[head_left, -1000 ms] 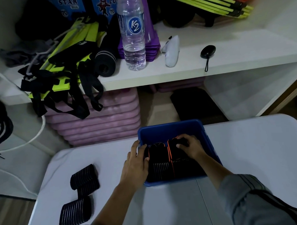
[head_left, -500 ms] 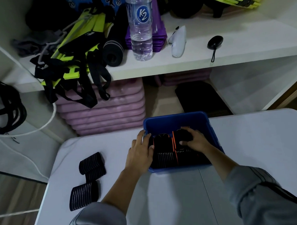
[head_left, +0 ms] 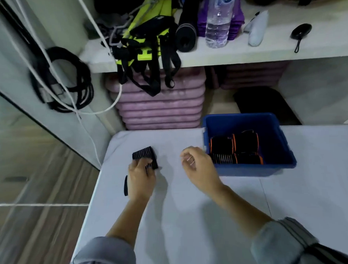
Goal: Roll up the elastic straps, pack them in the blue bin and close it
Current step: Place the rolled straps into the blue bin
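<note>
The blue bin (head_left: 276, 136) stands open on the white table (head_left: 191, 210), with several rolled black straps (head_left: 236, 147) edged in orange packed inside. At the table's left, my left hand (head_left: 140, 178) lies over the black ribbed straps (head_left: 143, 153), its fingers curled onto them. Another black strap (head_left: 125, 186) shows only as a sliver beside my left wrist. My right hand (head_left: 198, 164) hovers just left of the bin, fingers loosely curled and holding nothing. No lid is in view.
Behind the table a white shelf (head_left: 225, 57) carries a water bottle (head_left: 217, 21), yellow-black harness straps (head_left: 146, 44) hanging over its edge, and small items. Pink mats (head_left: 160, 108) are stacked below it. Black cables (head_left: 68, 76) hang at the left. The table's left edge drops to the floor.
Both hands left the blue bin and moved left. My left hand now rests on the black straps at the table's left; my right hand hangs beside the bin. The view turned left.
</note>
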Demonstrator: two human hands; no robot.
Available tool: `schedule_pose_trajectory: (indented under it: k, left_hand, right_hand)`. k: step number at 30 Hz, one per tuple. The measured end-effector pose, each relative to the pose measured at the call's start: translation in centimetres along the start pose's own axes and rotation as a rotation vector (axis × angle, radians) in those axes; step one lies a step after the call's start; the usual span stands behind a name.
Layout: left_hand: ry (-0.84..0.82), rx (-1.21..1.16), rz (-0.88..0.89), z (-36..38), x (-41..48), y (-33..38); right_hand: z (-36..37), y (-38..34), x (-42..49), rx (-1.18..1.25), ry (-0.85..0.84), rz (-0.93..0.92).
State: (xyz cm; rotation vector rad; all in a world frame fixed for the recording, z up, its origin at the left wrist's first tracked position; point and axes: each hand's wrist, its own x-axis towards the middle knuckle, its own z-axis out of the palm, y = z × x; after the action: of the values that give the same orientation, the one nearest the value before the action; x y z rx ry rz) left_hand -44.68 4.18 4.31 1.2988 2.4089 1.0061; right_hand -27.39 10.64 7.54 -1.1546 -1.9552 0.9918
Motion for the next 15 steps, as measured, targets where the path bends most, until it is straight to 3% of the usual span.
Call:
schedule_pose_trajectory:
  k: [4, 7, 11, 15]
  left_hand:
    - [-0.036, -0.011, -0.298, -1.9, -0.7, -5.3]
    - [-0.144, -0.015, -0.418, -2.5, -0.5, -7.9]
    - [-0.296, -0.018, -0.386, -2.5, 0.0, -9.6]
    - [-0.366, 0.026, -0.288, -1.8, 0.5, -10.6]
  right_hand:
    - [7.1, 0.5, -1.2, 0.016, -0.306, 0.251]
    - [11.2, 1.0, -0.9, -0.018, -0.444, 0.387]
    - [15.6, 1.9, -0.1, -0.058, -0.492, 0.411]
    - [18.3, 2.5, 0.2, -0.105, -0.409, 0.395]
